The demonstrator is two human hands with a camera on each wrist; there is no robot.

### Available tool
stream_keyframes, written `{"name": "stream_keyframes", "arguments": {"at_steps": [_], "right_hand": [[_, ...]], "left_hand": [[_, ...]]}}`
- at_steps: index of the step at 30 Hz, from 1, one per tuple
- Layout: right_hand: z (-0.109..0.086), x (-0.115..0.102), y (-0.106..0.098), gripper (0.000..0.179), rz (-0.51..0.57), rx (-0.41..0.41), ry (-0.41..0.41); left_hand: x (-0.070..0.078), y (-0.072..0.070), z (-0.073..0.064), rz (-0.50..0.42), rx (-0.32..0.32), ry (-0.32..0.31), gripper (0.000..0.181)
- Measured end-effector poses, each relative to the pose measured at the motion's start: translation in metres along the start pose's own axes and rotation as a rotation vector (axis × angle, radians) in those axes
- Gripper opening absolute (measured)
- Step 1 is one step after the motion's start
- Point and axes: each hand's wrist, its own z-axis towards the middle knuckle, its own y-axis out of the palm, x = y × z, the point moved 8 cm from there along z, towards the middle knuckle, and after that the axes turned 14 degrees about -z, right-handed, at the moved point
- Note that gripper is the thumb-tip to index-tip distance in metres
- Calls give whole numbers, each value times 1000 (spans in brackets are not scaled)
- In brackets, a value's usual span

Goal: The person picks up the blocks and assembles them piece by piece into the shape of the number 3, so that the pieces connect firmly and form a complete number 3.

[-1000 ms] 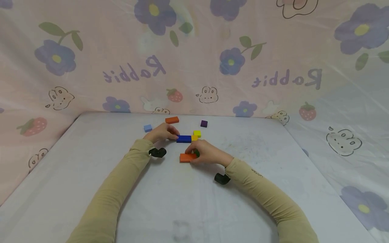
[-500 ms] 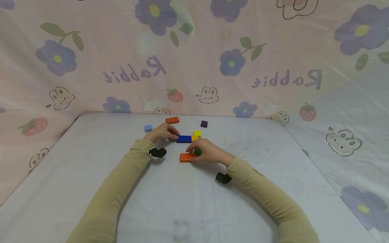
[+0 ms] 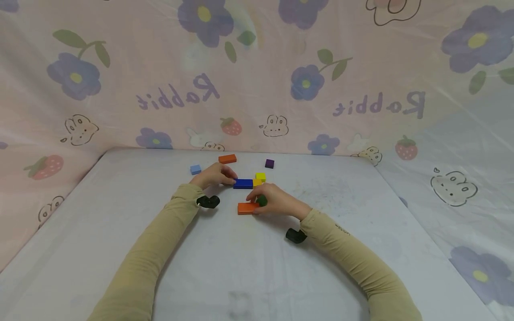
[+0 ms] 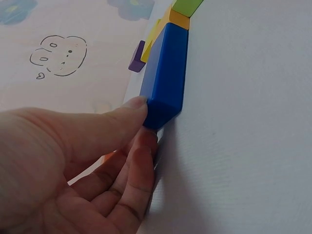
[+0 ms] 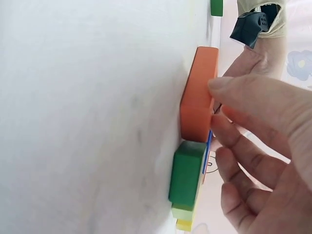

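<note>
At the left end of a blue block [image 3: 242, 183], my left hand [image 3: 213, 175] holds on with the thumb tip at its end corner and the fingers curled beside it. A yellow-orange block [image 3: 257, 182] meets the blue block's right end. Closer to me, my right hand [image 3: 279, 199] grips the right part of an orange block [image 3: 246, 208], thumb on the near side and fingers over the far side. In the right wrist view a green block [image 5: 187, 170] stands right by the orange block's end; the right hand partly covers it in the head view.
A yellow block [image 3: 260, 176] sits behind the yellow-orange one. Farther back lie a purple block [image 3: 270, 163], another orange block [image 3: 227, 158] and a light blue block [image 3: 195, 169]. A light green block [image 4: 187, 7] shows in the left wrist view. Patterned cloth [image 3: 257, 80] hangs behind the table.
My right hand has shifted slightly to the right and back, so more of the green block shows between thumb and fingers. The left hand and the blue block stay where they were.
</note>
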Motion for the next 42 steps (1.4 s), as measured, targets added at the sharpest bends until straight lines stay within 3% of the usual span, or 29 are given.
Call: {"name": "stream_keyframes", "arguments": {"at_steps": [18, 42], "right_hand": [[-1, 1, -1, 32, 37, 13, 7], [-4, 4, 2, 32, 125, 9, 47]], "left_hand": [[2, -1, -3, 32, -8, 5, 22], [1, 1, -5, -15, -25, -6, 24]]}}
